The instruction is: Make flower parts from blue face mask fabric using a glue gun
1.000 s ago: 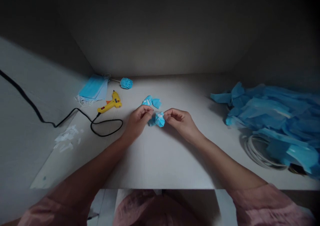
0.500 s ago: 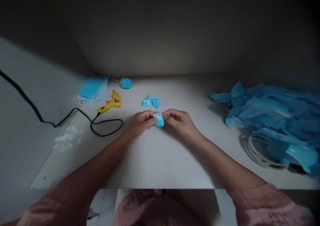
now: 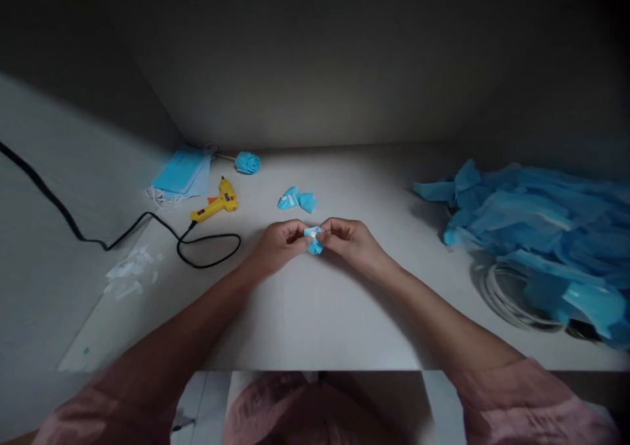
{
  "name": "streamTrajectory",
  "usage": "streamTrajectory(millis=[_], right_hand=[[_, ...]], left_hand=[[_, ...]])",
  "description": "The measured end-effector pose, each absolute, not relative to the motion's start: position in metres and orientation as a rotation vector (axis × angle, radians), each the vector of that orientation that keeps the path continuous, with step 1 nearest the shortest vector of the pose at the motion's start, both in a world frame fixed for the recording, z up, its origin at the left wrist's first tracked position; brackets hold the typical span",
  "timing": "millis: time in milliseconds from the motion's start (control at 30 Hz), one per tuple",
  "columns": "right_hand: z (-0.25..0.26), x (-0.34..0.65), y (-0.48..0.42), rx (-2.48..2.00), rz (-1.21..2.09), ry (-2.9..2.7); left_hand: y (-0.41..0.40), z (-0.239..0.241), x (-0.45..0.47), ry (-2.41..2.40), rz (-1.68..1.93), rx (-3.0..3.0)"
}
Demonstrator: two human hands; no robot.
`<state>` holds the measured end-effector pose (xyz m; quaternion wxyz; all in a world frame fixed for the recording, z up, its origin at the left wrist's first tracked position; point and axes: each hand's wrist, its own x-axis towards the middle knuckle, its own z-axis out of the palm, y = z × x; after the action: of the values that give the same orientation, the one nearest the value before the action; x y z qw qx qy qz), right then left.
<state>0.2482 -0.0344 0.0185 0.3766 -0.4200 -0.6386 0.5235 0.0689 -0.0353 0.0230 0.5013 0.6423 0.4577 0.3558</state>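
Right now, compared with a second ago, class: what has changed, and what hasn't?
The left hand moved right and slightly down the picture, onto the folded light-blue fabric piece with a white patch; the right hand edged inward over its other side. Both now pinch it. The yellow pistol-shaped glue gun and the rose-shaped blue fabric flower stayed put.

The cloth [image 3: 315,248] you hold is light blue with a white patch. Your sleeves [image 3: 531,402] are dusty pink. Note the yellow glue gun [image 3: 216,205], its orange trigger [image 3: 211,200] and black cord [image 3: 93,241]. The masks [image 3: 177,171] are blue with white loops [image 3: 166,200]; the flower [image 3: 247,163] is blue. The table [image 3: 354,320] is off-white.
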Motion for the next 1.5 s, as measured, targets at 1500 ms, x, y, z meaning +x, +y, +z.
streamTrajectory(millis=[1500], right_hand=[[0.033,0.257,-0.039,-0.996,-0.002,-2.334]], left_hand=[[-0.040,0.030,0.074,1.319,0.878,1.887]])
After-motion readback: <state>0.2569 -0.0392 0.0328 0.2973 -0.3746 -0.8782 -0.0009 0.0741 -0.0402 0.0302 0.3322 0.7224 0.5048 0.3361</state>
